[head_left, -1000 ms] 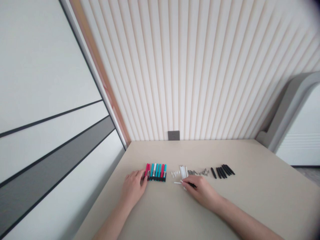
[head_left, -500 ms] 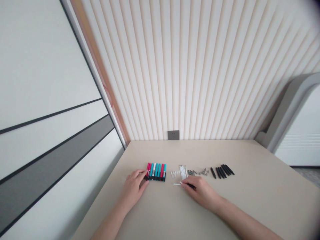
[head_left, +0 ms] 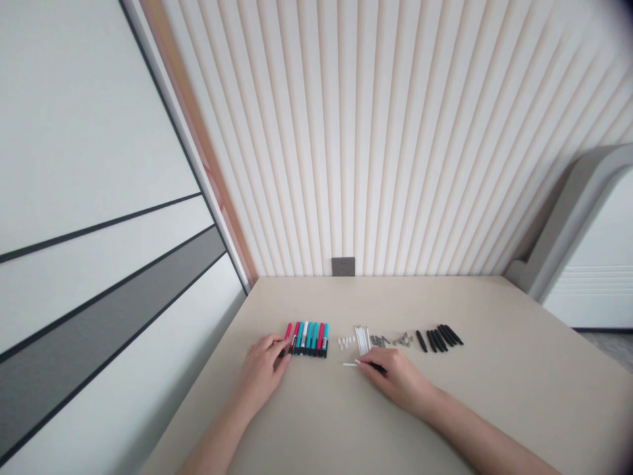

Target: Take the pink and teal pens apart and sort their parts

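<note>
At the left end of a row of red, teal and white pen-like tubes with black lower parts (head_left: 310,340), my left hand (head_left: 264,363) has its fingers closed around one red tube (head_left: 288,330). That tube stands slightly apart from the row. My right hand (head_left: 390,373) rests on the table with thumb and fingers pinched on a black pen barrel (head_left: 378,368), mostly hidden by the fingers. A thin white stick (head_left: 350,364) sticks out leftward from the fingertips. Just behind this hand lies a bundle of thin white sticks (head_left: 362,338).
Small white pieces (head_left: 346,342) lie between the coloured row and the white sticks. Small grey metal-looking parts (head_left: 393,340) are scattered to the right, then several black barrels (head_left: 445,338). A ribbed wall with a dark socket (head_left: 343,266) borders the table (head_left: 316,422).
My left hand has shifted slightly left, drawing the end red tube away from the row. My right hand has hardly moved.
</note>
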The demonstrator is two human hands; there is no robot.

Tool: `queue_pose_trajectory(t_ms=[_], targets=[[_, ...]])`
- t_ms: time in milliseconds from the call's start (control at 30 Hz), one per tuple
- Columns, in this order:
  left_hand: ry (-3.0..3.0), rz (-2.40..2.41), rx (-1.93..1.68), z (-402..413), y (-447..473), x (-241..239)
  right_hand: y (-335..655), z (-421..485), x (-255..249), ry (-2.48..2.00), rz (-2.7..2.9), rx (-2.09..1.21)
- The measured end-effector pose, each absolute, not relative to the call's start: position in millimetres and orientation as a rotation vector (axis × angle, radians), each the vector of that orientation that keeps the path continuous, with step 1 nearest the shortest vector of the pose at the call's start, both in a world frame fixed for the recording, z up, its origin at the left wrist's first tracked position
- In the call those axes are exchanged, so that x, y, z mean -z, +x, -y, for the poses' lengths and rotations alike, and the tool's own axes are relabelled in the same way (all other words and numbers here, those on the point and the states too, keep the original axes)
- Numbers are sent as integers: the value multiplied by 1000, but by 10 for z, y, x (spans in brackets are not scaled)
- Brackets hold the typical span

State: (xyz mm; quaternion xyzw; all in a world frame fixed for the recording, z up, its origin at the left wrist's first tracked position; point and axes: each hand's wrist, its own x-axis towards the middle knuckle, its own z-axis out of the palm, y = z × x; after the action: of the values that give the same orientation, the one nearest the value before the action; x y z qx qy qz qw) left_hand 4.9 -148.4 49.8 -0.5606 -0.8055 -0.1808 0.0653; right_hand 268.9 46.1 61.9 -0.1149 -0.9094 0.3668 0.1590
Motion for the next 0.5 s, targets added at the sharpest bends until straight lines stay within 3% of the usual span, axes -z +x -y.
queue_pose_trajectory(t_ms=[500], targets=[[-1479, 2498, 756, 1489, -100, -394, 2692, -477, -593, -351, 2610, -1032]])
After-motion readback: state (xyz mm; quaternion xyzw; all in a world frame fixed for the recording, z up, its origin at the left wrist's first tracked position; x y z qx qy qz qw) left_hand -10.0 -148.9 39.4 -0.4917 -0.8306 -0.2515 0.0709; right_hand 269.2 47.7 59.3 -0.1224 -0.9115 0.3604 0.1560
